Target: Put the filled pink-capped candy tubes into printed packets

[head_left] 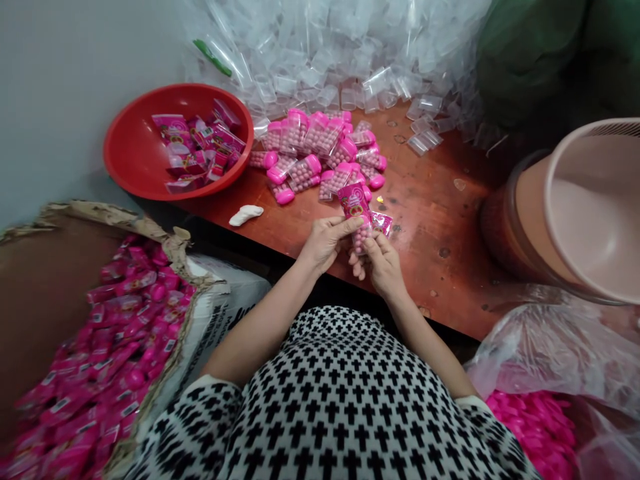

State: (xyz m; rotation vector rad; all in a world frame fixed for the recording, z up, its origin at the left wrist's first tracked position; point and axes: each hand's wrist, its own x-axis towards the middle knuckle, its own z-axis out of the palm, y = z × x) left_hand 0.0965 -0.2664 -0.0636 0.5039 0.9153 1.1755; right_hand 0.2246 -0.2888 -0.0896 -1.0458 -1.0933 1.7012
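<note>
Both hands meet above the table's front edge. My left hand (324,245) pinches a pink printed wrapper (353,199) between thumb and fingers. A small clear candy container (362,241) filled with pink balls is at the wrapper's lower end; whether it sits inside the wrapper I cannot tell. Closed around the lower part of that container is my right hand (386,264). Another printed wrapper (383,223) shows just behind the right hand. Beyond the hands lies a pile of pink-capped candy containers (320,143).
A red bowl (125,160) at left holds pink wrappers. Empty clear tubes (340,60) are heaped at the back of the wooden table (440,220). A cardboard box (190,267) of wrapped containers stands lower left. Right are a pale bucket (555,220) and a bag of pink caps (533,427).
</note>
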